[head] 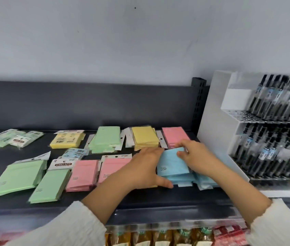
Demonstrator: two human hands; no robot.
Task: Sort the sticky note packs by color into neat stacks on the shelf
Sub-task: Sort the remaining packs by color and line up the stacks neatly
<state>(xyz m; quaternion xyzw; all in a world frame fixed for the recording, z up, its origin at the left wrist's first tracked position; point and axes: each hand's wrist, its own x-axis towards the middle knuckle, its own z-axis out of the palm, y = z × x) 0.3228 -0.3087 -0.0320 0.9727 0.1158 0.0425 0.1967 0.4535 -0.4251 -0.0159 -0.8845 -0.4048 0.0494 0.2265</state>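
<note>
Both hands are on the blue stack (pixel 175 167) at the right end of the shelf (pixel 140 199), just in front of the pink stack (pixel 174 135) at the back. The right hand (pixel 195 155) pinches the top blue pack at its far right corner, fingers closed on the edge and lifting it slightly. The left hand (pixel 147 167) lies flat against the stack's left side, fingers spread and straight, thumb hooked round the near corner, holding nothing.

The pack's long axis runs away from the person, tilted a little to the right, so the pile sits between the two hands, squarely under the right one. The next move looks like squaring that pack onto the pile.

Of writing, only "STICKY NOTE" reads clearly, on the card header (pixel 63 164) of a green pack (pixel 50 185) at the left. Other print is too blurred.
</note>
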